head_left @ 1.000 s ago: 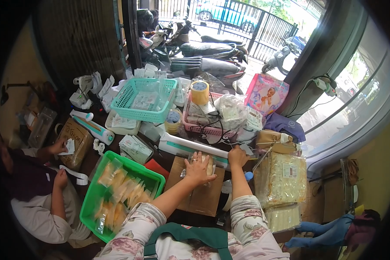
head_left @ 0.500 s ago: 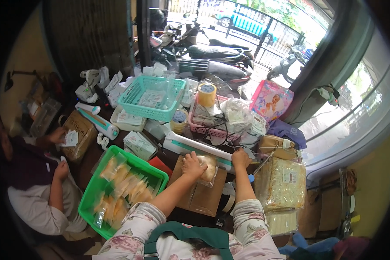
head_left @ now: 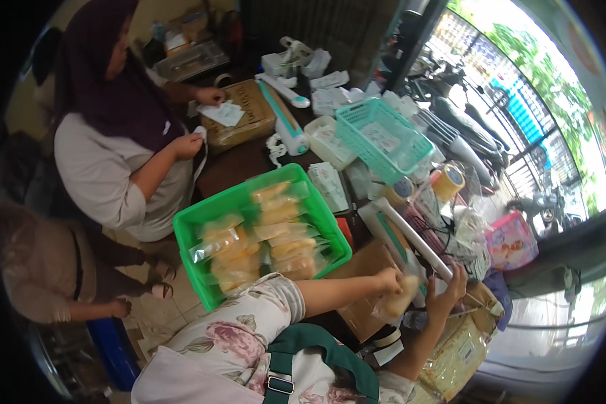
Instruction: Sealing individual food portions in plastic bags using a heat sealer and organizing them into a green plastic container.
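just above a flat brown cardboard box [head_left: 358, 312], the person's left hand [head_left: 387, 281] is closed on a clear plastic pouch [head_left: 400, 301] with pale, rounded contents. the pouch hangs from the fingertips, its upper edge pinched between them and its filled part below and to the right of the knuckles, tilted over the box's right side. whether its lower end touches the cardboard cannot be told.

the person's right hand [head_left: 450, 289] is well to the right of the pouch, raised beside the near end of a long white sealing bar with a teal strip [head_left: 417, 237]. its thumb stands apart from the upright fingers; whether it grips the bar cannot be told. the pouch is between the two hands, near the bar and nearer the left.

left of the box, a bright green rectangular plastic tub [head_left: 326, 219] holds two rows of clear packets with orange-yellow contents [head_left: 293, 247], partly behind the person's flowered sleeve. beyond it lies a small stack of white printed slips [head_left: 326, 186], with a turquoise openwork plastic basket [head_left: 367, 148] farther off.

at the table's left, a co-worker in a pale top [head_left: 108, 175] has one hand at white paper slips on a brown taped carton [head_left: 249, 123].
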Demonstrator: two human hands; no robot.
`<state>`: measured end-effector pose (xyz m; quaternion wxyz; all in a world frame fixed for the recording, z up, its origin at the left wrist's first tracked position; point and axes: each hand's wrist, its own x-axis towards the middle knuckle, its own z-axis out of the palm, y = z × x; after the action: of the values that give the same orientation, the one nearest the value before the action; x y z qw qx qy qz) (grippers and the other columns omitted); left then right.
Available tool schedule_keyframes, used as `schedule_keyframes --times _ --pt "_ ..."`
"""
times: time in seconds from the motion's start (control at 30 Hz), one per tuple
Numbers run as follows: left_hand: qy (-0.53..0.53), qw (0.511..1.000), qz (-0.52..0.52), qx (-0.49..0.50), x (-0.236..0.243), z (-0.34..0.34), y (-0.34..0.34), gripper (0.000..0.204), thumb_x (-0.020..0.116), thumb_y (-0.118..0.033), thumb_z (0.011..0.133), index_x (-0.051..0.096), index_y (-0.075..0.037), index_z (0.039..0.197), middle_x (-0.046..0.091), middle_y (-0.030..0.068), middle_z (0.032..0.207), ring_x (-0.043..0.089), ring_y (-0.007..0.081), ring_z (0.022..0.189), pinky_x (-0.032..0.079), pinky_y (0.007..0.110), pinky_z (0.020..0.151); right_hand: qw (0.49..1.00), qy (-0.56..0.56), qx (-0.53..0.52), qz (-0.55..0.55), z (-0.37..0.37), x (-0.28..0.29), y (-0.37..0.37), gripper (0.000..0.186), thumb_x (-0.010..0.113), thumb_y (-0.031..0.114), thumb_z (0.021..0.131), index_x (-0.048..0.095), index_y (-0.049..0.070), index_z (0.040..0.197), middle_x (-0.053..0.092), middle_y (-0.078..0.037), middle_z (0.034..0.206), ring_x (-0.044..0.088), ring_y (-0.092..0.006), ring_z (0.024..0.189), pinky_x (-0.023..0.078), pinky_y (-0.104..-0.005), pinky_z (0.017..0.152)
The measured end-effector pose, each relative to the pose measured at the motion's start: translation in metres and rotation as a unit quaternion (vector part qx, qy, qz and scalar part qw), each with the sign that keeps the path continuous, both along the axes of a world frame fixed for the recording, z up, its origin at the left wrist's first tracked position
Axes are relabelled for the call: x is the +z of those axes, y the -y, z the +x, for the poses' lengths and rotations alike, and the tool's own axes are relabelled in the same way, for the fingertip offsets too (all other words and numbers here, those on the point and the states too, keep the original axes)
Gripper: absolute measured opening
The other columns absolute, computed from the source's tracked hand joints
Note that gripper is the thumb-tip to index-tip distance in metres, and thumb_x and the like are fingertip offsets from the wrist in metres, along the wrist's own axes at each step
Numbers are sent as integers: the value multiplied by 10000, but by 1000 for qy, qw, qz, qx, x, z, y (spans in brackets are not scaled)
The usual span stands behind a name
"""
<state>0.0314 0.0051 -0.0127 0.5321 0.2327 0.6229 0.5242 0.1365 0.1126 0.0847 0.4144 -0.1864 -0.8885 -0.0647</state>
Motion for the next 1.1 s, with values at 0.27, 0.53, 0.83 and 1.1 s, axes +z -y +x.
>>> schedule_keyframes --times 0.27,0.53,0.83,1.1 --pt "-295 948 118 25 92 -16 120 328 698 -125 652 586 -42 949 538 142 909 533 312 901 421 368 793 837 293 217 -409 -9 59 67 671 772 39 509 524 42 1132 596 -129 961 551 -256 946 415 -355 809" --pt "-504 658 25 558 105 -36 356 461 631 -201 763 436 -36 1147 471 143 1116 447 280 1054 338 376 909 789 190 505 -294 -122 100 188 278 672 10 624 598 2 892 600 -138 888 582 -298 820 448 -352 722" --pt "51 788 -26 613 -20 25 423 638 699 -146 687 355 -46 1215 492 59 1032 483 170 962 415 315 831 749 306 581 -90 -233 9 330 180 575 68 712 582 83 891 533 -66 911 525 -262 906 386 -379 777" --pt "78 726 151 666 -43 22 411 396 610 60 624 586 -30 1009 592 14 873 543 111 757 444 241 711 747 369 552 -5 -248 -63 339 329 536 65 729 525 80 1058 537 -106 1045 494 -313 989 380 -418 832"
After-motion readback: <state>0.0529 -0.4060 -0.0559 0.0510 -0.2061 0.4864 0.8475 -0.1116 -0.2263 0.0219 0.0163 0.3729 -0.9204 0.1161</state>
